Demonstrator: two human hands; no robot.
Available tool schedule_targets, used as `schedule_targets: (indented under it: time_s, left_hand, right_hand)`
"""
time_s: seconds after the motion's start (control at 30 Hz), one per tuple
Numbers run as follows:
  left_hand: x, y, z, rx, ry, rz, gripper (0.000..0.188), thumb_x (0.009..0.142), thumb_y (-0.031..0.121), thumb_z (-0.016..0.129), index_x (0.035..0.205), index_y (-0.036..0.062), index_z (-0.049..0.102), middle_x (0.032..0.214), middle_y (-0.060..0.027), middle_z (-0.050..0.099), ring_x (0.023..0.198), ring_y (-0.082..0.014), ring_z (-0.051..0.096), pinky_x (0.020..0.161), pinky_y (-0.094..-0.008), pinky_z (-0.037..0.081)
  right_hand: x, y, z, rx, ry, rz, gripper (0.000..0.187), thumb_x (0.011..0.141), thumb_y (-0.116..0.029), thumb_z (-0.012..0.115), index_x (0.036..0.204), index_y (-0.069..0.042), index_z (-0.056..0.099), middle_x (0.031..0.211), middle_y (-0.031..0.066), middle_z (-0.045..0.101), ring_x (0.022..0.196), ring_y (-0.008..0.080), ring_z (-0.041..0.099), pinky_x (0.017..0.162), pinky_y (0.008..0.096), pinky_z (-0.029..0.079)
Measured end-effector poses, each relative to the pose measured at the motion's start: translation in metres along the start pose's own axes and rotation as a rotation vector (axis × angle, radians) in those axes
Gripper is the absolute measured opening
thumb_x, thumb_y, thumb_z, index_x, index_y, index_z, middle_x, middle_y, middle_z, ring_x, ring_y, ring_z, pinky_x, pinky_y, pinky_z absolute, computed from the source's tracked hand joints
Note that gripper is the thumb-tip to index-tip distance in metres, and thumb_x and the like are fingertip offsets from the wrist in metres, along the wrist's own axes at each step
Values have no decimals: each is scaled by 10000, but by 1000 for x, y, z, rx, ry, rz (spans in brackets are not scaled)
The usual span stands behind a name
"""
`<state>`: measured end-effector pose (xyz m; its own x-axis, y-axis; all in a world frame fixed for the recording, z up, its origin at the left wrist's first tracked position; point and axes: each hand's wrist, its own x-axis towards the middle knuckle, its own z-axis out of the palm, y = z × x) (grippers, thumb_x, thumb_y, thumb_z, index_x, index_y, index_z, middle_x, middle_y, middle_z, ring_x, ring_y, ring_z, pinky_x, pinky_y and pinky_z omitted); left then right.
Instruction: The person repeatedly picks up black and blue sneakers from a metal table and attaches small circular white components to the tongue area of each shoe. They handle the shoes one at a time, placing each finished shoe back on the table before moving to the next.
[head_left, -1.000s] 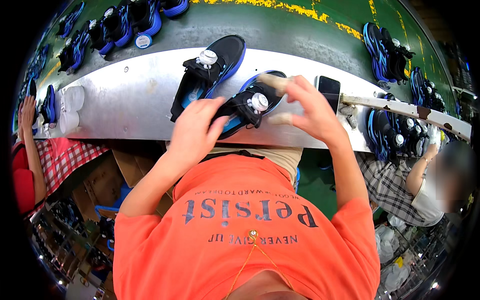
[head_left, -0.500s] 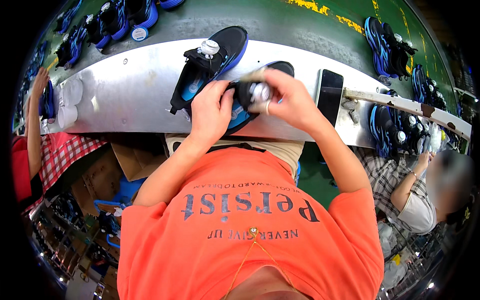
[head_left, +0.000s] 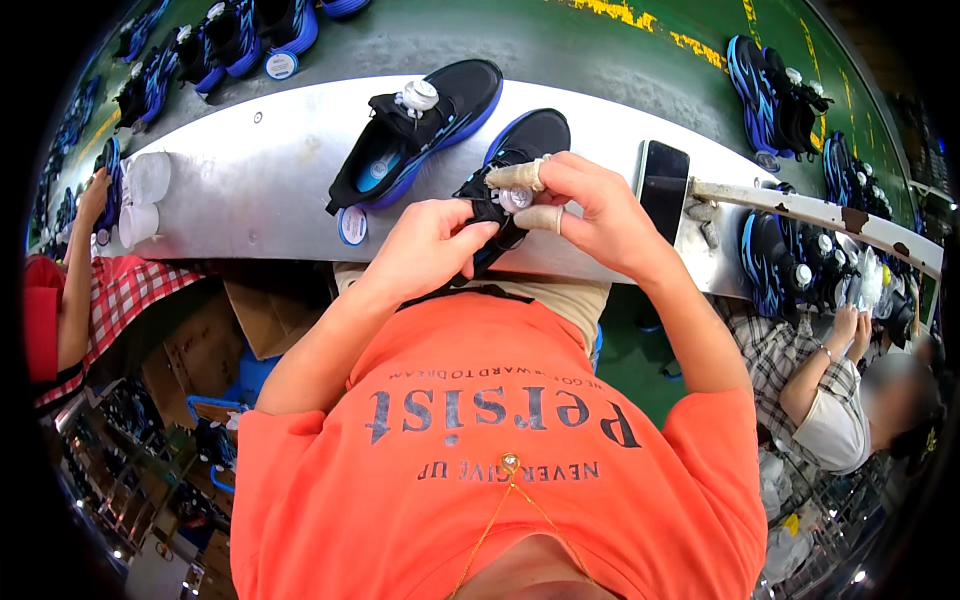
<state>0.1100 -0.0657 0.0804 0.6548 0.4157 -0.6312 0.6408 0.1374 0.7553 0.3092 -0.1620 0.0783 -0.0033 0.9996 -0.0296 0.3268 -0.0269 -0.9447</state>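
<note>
On the metal bench (head_left: 250,190) in front of me lies a black and blue sneaker (head_left: 538,135), toe pointing away. Its heel and opening are mostly behind my hands. My left hand (head_left: 425,245) is closed on the sneaker's collar and tongue, thumb pressed beside the laces. With thumb and forefinger, both in cream finger cots, my right hand (head_left: 600,215) pinches a white round dial (head_left: 514,198) over the laces. Just to the left rests the matching sneaker (head_left: 465,92), untouched, with a similar white dial (head_left: 416,96) on top and a round tag (head_left: 352,226) by its heel.
A phone (head_left: 662,190) lies to the right, next to a white metal bar (head_left: 800,205). White cups (head_left: 140,222) stand at the bench's left end. More sneakers (head_left: 235,45) line the green surface beyond. Co-workers sit left and right; a cardboard box (head_left: 270,315) is below.
The sneaker in my hands has swung more upright, its toe showing further. The other sneaker's heel has shifted left, with its tag now in view. My right fingers have come together on the dial.
</note>
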Motion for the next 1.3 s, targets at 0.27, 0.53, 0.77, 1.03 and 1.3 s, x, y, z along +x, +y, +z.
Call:
schedule_targets:
  time_s: [0.27, 0.53, 0.77, 1.03, 1.3]
  left_hand:
    - [4, -5, 4, -37, 6, 29, 225, 934, 177, 585, 918, -23, 688, 603, -53, 619, 541, -98, 608, 511, -274, 437]
    - [5, -8, 10, -97, -6, 42, 210, 940, 167, 590, 937, -22, 682, 683, -33, 625, 561, -89, 607, 516, -260, 442]
    - [-29, 10, -38, 128, -253, 343, 222, 884, 99, 653, 1083, 8, 691, 882, -69, 697, 840, -116, 646, 740, -260, 505]
    - [27, -28, -91, 365, 582, 364, 278, 859, 161, 656, 1099, 23, 667, 980, -128, 674, 791, -227, 608, 734, -334, 493]
    - [42, -37, -68, 119, 713, 306, 178, 882, 167, 638, 950, 9, 682, 767, -124, 674, 679, -213, 631, 668, -321, 487]
  right_hand:
    - [2, -5, -2, -57, -4, 6, 326, 800, -156, 754, 1111, -94, 675, 771, 69, 575, 670, 166, 535, 622, 294, 463]
    - [2, -8, 4, -57, 34, 62, 502, 733, -148, 793, 1215, -102, 659, 909, 43, 589, 780, 141, 517, 710, 271, 454]
    - [22, -10, -12, -191, -93, 206, 344, 768, -175, 782, 1088, -81, 696, 764, 21, 585, 670, 105, 513, 651, 259, 454]
    - [126, 6, 4, -263, -143, -120, 694, 671, -175, 831, 1320, -237, 597, 913, 66, 548, 796, 206, 541, 743, 326, 482]
    - [104, -2, 17, -378, -224, -130, 532, 679, 17, 756, 1190, -67, 638, 922, 58, 631, 845, 139, 595, 770, 294, 502]
